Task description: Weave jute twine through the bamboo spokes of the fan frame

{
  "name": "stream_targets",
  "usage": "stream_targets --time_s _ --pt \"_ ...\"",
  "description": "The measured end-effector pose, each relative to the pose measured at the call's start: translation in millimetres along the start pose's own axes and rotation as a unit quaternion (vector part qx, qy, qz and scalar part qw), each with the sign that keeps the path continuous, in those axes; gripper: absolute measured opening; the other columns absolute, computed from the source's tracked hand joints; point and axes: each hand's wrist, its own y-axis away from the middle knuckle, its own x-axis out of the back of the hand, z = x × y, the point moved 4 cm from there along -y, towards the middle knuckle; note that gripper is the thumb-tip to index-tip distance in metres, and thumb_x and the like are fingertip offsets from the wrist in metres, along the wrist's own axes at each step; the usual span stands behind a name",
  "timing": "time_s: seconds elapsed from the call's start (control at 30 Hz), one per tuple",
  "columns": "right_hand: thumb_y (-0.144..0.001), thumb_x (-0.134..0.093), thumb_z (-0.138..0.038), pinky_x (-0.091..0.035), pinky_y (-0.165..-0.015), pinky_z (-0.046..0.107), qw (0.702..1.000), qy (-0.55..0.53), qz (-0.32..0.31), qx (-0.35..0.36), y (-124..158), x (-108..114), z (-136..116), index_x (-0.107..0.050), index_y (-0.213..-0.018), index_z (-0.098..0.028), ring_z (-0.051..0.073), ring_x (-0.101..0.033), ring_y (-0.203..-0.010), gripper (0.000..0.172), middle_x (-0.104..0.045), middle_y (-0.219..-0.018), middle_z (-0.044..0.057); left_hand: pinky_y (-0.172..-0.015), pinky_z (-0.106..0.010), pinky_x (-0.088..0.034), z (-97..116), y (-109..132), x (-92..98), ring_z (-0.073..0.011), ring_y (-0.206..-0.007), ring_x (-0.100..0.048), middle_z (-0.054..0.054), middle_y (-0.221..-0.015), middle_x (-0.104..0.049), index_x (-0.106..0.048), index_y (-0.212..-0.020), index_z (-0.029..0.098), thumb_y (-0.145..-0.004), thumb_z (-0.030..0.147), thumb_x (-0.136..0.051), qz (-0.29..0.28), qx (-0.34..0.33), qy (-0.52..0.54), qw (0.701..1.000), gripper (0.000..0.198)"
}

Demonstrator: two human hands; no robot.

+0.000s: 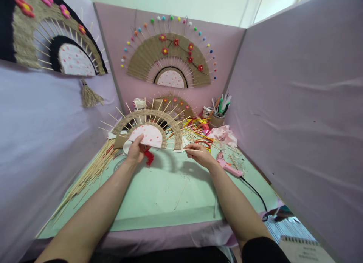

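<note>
A half-round fan [178, 132] of twine bands and radiating thin sticks is held up above the table, with a white, pink-dotted half circle [149, 135] at its centre. My left hand [136, 150] grips the lower left edge of that half circle, thumb on its front. At the fan's lower right end, my right hand [197, 153] pinches a thin stick [195, 150] near the outer twine band. Red material [149, 157] hangs just right of my left hand, below the fan.
Loose sticks [90, 172] lie along the table's left side. A pink glue gun [231, 167] with a black cord rests at the right. Behind are pink cloth [224, 134], coloured strips and a tool cup [217, 120]. Panels holding finished fans [170, 59] enclose the table [159, 202].
</note>
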Motion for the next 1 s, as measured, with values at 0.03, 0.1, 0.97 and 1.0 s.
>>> stream_targets --time_s 0.03,0.1,0.97,1.0 --pt "-0.061 -0.078 -0.032 -0.03 -0.054 0.025 1.0 0.007 0.004 0.002 -0.7 1.0 0.2 -0.071 -0.078 -0.017 0.009 -0.041 -0.055 0.023 -0.051 -0.059 -0.003 -0.062 -0.025 -0.056 0.3 -0.1 0.0 -0.0124 -0.058 -0.066 0.0 -0.073 -0.071 -0.063 -0.087 0.016 -0.071 0.019 -0.067 0.002 -0.002 0.001 1.0 0.016" --pt "-0.062 -0.077 -0.032 -0.03 -0.054 0.024 1.0 0.022 0.011 0.006 -1.8 2.6 0.3 -0.072 -0.08 -0.017 0.009 -0.041 -0.055 0.024 -0.051 -0.059 -0.003 -0.06 -0.025 -0.055 1.0 0.0 -0.2 -0.0119 -0.056 -0.065 0.001 -0.071 -0.071 -0.063 -0.085 0.016 -0.07 0.018 -0.067 0.008 -0.008 0.002 1.0 0.015" --pt "-0.068 -0.074 -0.037 -0.035 -0.055 0.021 0.996 0.08 -0.008 -0.05 4.0 18.4 -1.6 -0.073 -0.089 -0.017 0.009 -0.05 -0.063 0.028 -0.066 -0.078 0.004 -0.048 -0.022 -0.052 29.2 -6.0 5.7 -0.0129 -0.052 -0.062 -0.001 -0.068 -0.068 -0.064 -0.086 0.015 -0.067 0.02 -0.07 0.003 -0.084 -0.061 0.995 0.021" --pt "-0.068 -0.074 -0.036 -0.034 -0.054 0.021 0.996 0.077 -0.001 -0.051 3.8 19.4 -1.2 -0.073 -0.087 -0.017 0.009 -0.051 -0.063 0.027 -0.066 -0.079 0.004 -0.048 -0.022 -0.052 29.8 -6.1 5.5 -0.0126 -0.051 -0.061 0.0 -0.068 -0.068 -0.065 -0.086 0.015 -0.066 0.02 -0.071 0.001 -0.089 -0.063 0.994 0.021"
